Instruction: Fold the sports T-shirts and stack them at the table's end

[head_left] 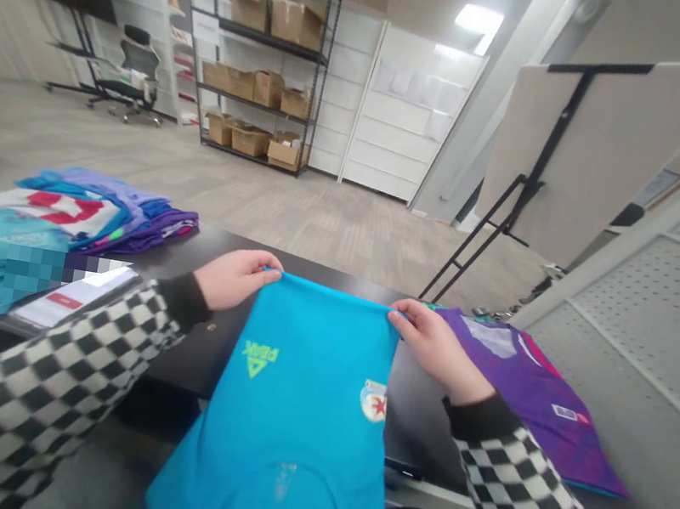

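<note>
A bright blue sports shirt (297, 403) with a green logo and a small badge hangs in front of me, stretched between both hands over the black table (201, 357). My left hand (233, 276) pinches its top left corner with closed fingers. At the top right corner, my right hand (435, 347) grips the shirt's edge the same way. Both my sleeves are black-and-white checked.
A pile of folded shirts (55, 218) in teal, blue and purple lies on the table's left, beside a white sheet (75, 294). A purple shirt (541, 407) lies flat at the right. Perforated panel (653, 356) on the right; shelving with cardboard boxes (267, 62) at the back.
</note>
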Demonstrator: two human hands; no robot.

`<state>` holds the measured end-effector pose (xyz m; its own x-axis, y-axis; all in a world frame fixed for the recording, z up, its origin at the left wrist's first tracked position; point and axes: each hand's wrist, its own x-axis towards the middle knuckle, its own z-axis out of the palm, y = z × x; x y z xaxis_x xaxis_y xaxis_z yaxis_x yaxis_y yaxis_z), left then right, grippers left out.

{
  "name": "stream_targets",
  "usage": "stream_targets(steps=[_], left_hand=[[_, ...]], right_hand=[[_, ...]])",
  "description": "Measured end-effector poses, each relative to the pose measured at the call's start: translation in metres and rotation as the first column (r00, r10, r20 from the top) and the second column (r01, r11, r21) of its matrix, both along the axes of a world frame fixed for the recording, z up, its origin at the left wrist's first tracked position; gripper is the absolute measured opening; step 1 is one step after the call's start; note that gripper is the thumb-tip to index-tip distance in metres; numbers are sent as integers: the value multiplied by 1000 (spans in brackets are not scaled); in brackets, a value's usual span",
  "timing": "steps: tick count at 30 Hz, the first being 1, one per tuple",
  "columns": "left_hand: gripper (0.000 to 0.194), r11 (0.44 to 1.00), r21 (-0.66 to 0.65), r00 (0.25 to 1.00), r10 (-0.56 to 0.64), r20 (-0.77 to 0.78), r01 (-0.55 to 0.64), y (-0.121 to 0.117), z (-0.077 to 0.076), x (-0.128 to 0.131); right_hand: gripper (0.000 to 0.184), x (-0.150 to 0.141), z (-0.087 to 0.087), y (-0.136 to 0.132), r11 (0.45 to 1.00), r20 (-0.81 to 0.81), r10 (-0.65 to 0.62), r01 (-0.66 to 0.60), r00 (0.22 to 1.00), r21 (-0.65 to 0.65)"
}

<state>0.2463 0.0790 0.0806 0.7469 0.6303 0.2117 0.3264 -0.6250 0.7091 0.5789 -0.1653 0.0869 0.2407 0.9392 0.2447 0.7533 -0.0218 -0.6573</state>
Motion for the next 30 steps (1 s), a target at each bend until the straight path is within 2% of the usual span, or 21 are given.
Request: stream_targets(steps=[3,6,10,12,14,15,17,19,20,22,24,27,30], left_hand=[[38,992,119,981,56,-185,-34,36,-44,40],[35,983,181,956,92,-279,-41,60,-73,67],[38,967,249,942,136,-306,-59,86,-88,86],[39,943,323,942,179,-285,-81,95,-89,92],[43,915,392,963,186,-197,-96,98,-87,99],[45,909,411,980,144,-140,-75,96,-86,102],[49,909,407,994,-55,-94,88,87,-84,107],[53,892,319,945,-281,-168,322,76,-84,109],[57,880,252,908,-350,-231,403,72,-85,109],[64,886,149,864,-370,-343,439,67,-87,104],[71,925,138,869,-270,-415,353,67,-87,94],[72,966,236,866,25,-499,108,62,-80,65],[71,911,385,735,363,-573,-150,33,-66,20]], right_hand=[[22,24,-51,43,993,89,-78,85,993,-80],[20,40,-85,74,977,220,-117,151,968,-148],[22,61,-100,107,967,360,-133,201,923,-159],[24,71,-102,121,962,362,-173,237,916,-139],[30,78,-105,130,953,360,-242,290,901,-84],[33,80,-105,133,950,366,-275,310,889,-40],[37,81,-106,133,947,392,-314,313,865,68],[39,79,-104,128,949,418,-315,276,852,154],[40,76,-102,124,951,428,-307,255,850,174],[41,71,-98,117,958,446,-283,228,849,174],[42,67,-96,112,962,452,-270,224,850,153],[43,62,-94,106,963,437,-270,232,858,140],[42,61,-93,103,963,431,-269,230,861,142]])
